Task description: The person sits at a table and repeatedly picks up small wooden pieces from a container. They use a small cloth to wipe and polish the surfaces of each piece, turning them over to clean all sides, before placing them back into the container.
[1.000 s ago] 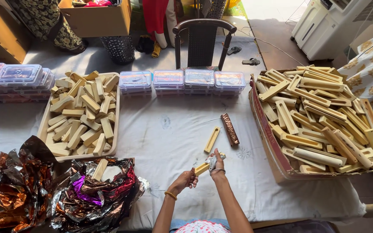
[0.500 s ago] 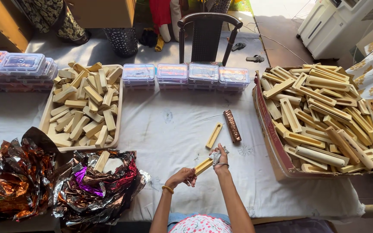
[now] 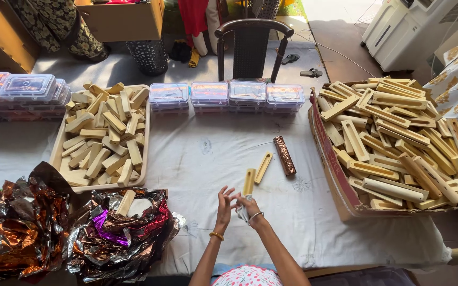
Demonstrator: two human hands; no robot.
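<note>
Fingers [image 3: 227, 197] of the left hand [image 3: 223, 207] spread loose, the right hand [image 3: 248, 204] pinching a small pale scrap at lower centre, fingertips at the foot of a slotted yellow holder [image 3: 248, 182]. Beyond lie a second holder [image 3: 263, 168] and one foil-wrapped bar [image 3: 284, 155]. Heaps remain: bare bars in the tray [image 3: 59, 153] at left, holders in the box [image 3: 340, 196] at right — early going, I'd judge.
</note>
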